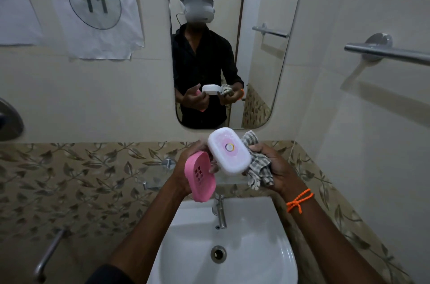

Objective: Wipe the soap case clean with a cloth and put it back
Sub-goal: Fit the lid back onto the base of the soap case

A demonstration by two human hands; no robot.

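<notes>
Both forearms reach out over the white sink [274, 237]. Left hand [186, 172] has its grip wrapped around the pink tray [200, 179] and touches the white lid [229, 151]; right hand [277, 167] pinches the checked cloth [258, 167] against that lid.

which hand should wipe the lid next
Right. The right hand already holds the cloth bunched against the white lid, while the left hand is full, gripping the pink tray and steadying the lid's other side.
</notes>
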